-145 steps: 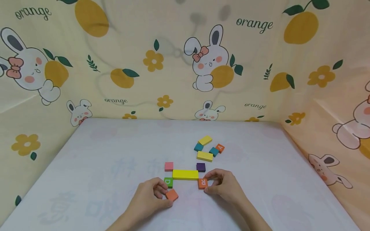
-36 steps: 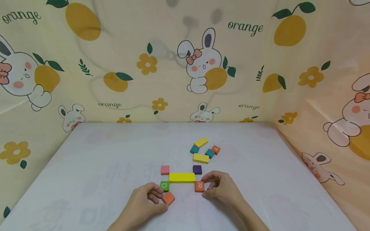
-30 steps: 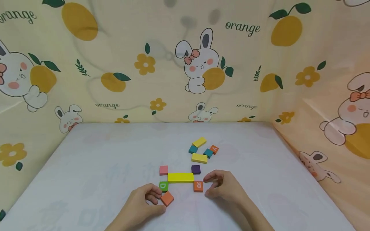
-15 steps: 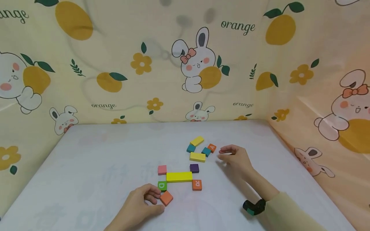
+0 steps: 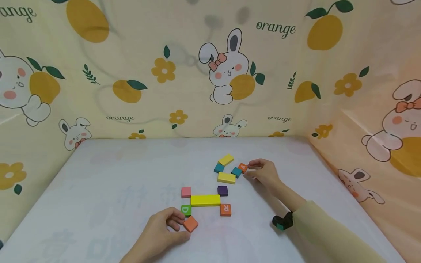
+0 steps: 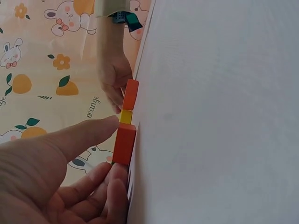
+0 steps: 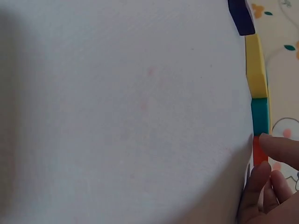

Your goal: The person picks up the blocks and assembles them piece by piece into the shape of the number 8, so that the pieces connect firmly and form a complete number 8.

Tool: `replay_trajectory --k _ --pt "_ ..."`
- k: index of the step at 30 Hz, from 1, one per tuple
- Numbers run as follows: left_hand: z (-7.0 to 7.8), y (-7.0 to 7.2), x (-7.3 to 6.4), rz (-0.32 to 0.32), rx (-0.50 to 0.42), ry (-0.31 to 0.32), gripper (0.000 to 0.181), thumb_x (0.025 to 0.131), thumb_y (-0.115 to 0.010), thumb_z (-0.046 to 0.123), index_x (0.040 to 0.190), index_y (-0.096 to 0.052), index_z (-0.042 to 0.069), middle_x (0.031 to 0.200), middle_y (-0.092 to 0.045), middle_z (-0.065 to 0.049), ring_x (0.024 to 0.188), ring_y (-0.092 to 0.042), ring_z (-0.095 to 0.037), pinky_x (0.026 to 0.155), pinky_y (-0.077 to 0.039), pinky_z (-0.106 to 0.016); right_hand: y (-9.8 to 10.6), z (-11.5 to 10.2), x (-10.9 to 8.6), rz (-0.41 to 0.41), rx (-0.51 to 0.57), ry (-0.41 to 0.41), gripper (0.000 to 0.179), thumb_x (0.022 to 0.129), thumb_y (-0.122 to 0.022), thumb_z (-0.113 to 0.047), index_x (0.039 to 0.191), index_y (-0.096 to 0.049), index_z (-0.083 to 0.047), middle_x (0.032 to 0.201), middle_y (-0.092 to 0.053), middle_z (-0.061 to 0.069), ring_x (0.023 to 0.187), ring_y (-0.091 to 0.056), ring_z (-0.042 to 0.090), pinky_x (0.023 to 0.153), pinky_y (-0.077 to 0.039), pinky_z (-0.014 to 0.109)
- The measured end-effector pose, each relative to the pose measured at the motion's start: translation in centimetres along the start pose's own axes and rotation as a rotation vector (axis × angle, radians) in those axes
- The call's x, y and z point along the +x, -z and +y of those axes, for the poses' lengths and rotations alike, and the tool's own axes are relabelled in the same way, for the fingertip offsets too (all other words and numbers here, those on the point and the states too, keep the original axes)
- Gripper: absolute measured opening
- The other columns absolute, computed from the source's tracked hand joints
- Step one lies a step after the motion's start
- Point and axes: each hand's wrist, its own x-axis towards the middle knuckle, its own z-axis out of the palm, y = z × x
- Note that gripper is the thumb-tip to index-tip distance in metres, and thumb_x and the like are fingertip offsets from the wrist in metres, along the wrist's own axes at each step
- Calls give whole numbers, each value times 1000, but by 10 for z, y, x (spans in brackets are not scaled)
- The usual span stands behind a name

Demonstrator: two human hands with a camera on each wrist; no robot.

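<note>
My left hand [image 5: 164, 228] pinches a plain orange block [image 5: 190, 224] between thumb and fingers, its corner close to the green block marked D [image 5: 186, 210]. In the left wrist view the thumb lies at one end of this orange block [image 6: 124, 144], the fingertips at the other. Farther back, my right hand [image 5: 266, 173] holds the orange block marked A [image 5: 243, 167] by its edges. The right wrist view has that orange block [image 7: 259, 150] between two fingertips, beside a teal block [image 7: 260, 116]. A long yellow block [image 5: 205, 200] lies between the hands.
Around the long yellow block's corners sit a pink block [image 5: 186, 192], a purple block [image 5: 222, 190] and an orange block marked R [image 5: 225, 209]. Two shorter yellow blocks and two teal blocks [image 5: 219, 167] form a loose cluster behind. A patterned cloth [image 5: 184, 95] encloses the white table [image 5: 115, 182].
My right hand has let go of the R block, moved back and right, and taken hold of the A block. The left hand stays at the plain orange block. The head view has shifted slightly.
</note>
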Motion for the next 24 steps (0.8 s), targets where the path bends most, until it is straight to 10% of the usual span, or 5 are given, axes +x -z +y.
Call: replay_trajectory --k 24 --pt "3 2 0 27 -33 25 41 74 -88 28 102 -65 9 93 -66 2 80 -62 -17 71 -50 -30 -9 -2 7 3 -20 9 46 79 -81 -2 121 -62 -4 118 -62 14 85 -52 24 62 -47 28"
